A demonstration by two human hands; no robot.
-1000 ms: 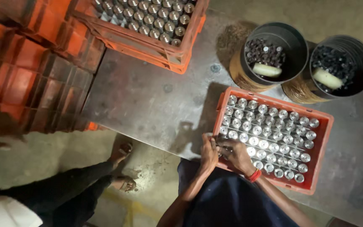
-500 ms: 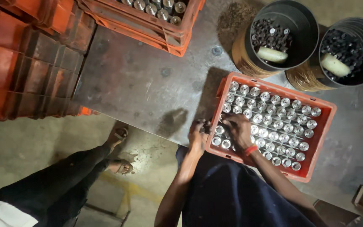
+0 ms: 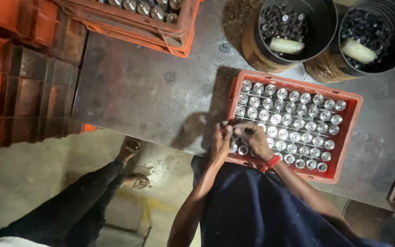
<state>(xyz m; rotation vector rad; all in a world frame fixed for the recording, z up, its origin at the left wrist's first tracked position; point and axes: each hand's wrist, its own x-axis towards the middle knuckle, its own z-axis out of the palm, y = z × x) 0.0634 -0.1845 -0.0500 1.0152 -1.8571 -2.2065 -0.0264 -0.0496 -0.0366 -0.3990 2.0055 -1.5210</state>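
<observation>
A red plastic crate (image 3: 349,132) full of several shiny round metal parts stands on a grey metal table (image 3: 152,100). My left hand (image 3: 221,142) and my right hand (image 3: 255,141) are together over the crate's near left corner. My right hand, with a red band at the wrist, pinches a small dark piece. My left hand has its fingers curled around something small, but what it grips is hidden.
Two black buckets (image 3: 298,32) (image 3: 373,36) of small dark parts, each with a pale scoop, stand behind the crate. Another red crate (image 3: 138,23) of parts sits at the far edge. Stacked red crates (image 3: 19,73) stand left. Another person's legs and sandalled feet (image 3: 131,164) are beside the table.
My hands stay at the crate's near left corner, working on the parts there. The view has shifted slightly, and the other person's feet hold their place.
</observation>
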